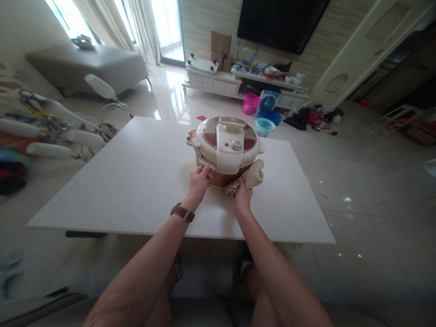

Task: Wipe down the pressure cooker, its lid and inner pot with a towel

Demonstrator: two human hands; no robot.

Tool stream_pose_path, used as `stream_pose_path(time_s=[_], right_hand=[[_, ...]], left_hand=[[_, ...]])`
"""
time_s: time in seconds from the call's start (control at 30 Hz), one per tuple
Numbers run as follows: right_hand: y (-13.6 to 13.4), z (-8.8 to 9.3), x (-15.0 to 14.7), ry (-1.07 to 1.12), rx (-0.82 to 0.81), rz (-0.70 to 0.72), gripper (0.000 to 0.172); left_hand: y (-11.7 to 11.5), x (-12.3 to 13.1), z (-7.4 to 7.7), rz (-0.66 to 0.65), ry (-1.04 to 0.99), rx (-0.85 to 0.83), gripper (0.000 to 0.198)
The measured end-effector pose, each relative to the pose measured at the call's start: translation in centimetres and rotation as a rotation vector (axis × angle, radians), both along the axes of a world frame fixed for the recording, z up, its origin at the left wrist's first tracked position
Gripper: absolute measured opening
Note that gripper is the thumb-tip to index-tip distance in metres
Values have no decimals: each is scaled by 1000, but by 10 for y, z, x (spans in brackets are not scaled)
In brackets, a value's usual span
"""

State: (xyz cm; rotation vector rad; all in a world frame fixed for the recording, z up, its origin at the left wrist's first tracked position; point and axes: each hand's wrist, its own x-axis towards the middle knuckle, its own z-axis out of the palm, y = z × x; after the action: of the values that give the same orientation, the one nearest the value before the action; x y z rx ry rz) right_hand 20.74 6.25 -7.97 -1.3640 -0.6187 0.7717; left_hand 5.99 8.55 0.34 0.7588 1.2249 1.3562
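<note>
A cream and brown electric pressure cooker [221, 154] with its lid on stands on the white table [143, 181]. My left hand [199, 181], a brown-strapped watch on its wrist, is closed with bent fingers at the cooker's front left, just under the lid's rim. A patterned brown and beige cloth [254, 175] is bunched in my right hand [243, 197] and lies against the front right of the cooker's body. The fingertips of my right hand are hidden by the cloth.
Beyond the table, a pink basket [251, 104] and a light blue basket [265, 127] stand on the floor before a white cabinet [214, 84]. White-shaded lamp arms [100, 86] stick out at the left. The table's near edge is close to my knees.
</note>
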Motion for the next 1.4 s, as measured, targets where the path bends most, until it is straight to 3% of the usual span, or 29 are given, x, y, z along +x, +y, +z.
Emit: stream_pose_path(time_s=[0.13, 0.3, 0.4, 0.53, 0.63, 0.7, 0.77, 0.9, 1.0, 1.23, 1.4], right_hand=[[-12, 20, -14, -1, -12, -34, 55], [17, 34, 29, 28, -90, -151, 43], [25, 42, 40, 32, -57, -129, 44], [2, 59, 21, -221, 100, -90, 49], [-14, 67, 10, -480, 218, 56, 44], [-15, 67, 12, -557, 261, 103, 42], [-7, 62, 19, -518, 243, 62, 43], [12, 51, 31, -286, 67, -90, 53], [12, 50, 28, -213, -42, -110, 50], [-18, 58, -3, -359, 83, -47, 49], [-16, 63, 3, -367, 101, -42, 51]], left_hand=[[0, 0, 0, 15, 0, 18, 38], [0, 1, -2, 15, -4, 34, 36], [2, 1, -3, 16, -11, 29, 36], [1, 2, -2, 16, -23, 29, 37], [0, 2, -2, 11, -19, 38, 39], [0, 2, -2, 11, -12, 38, 41], [0, 1, -3, 9, -6, 33, 42], [1, 1, -4, 8, -3, 33, 43], [1, 1, -4, 6, -11, 36, 41], [0, 3, -4, 3, -16, 39, 44], [0, 3, -4, -4, -30, 38, 40]])
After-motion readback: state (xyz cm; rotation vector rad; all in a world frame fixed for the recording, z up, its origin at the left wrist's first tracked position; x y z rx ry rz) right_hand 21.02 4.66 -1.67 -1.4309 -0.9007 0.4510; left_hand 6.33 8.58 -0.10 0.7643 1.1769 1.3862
